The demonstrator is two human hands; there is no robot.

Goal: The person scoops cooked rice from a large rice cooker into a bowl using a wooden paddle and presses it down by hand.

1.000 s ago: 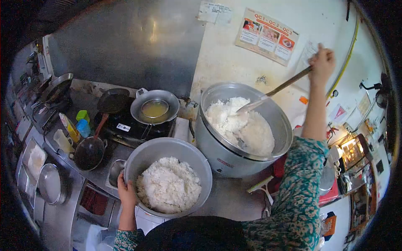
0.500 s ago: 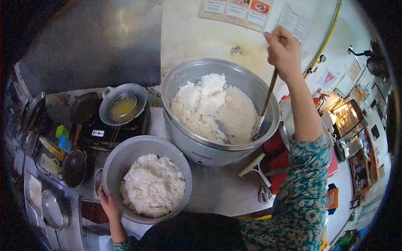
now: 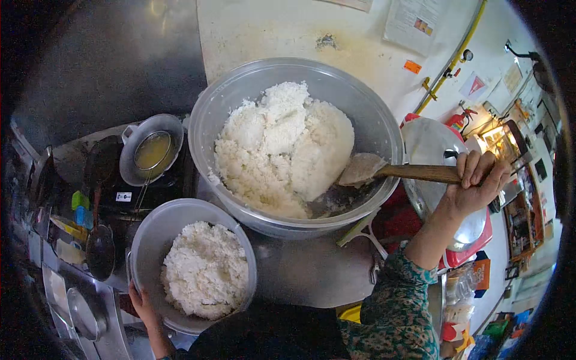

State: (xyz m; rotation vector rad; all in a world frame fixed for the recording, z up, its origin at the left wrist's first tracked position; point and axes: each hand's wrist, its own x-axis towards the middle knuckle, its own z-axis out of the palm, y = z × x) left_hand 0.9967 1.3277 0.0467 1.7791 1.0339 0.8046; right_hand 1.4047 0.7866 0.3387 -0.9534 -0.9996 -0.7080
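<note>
My right hand (image 3: 483,177) is closed around the handle of a wooden rice paddle (image 3: 414,172). The paddle lies nearly level across the right rim of a large rice cooker pot (image 3: 371,99), its rice-smeared blade inside, touching the right side of the heap. White cooked rice (image 3: 288,144) is piled in the pot, with bare bottom showing at lower right. Nearer me, a smaller metal pot (image 3: 144,240) holds a mound of rice (image 3: 207,270). My left hand (image 3: 144,306) grips this pot's lower left side, its fingers against the wall.
A silver lid (image 3: 435,144) sits right of the cooker, beside a squeegee (image 3: 363,231) on the steel counter (image 3: 294,270). To the left are a small pan with a strainer (image 3: 153,150) on a stove and a dark pan (image 3: 100,252). A yellow pipe (image 3: 453,57) runs along the wall.
My right hand has come down and right, swinging the paddle from steep to nearly level and lifting its blade beside the rice. The camera view has shifted. My left hand stays at the smaller pot.
</note>
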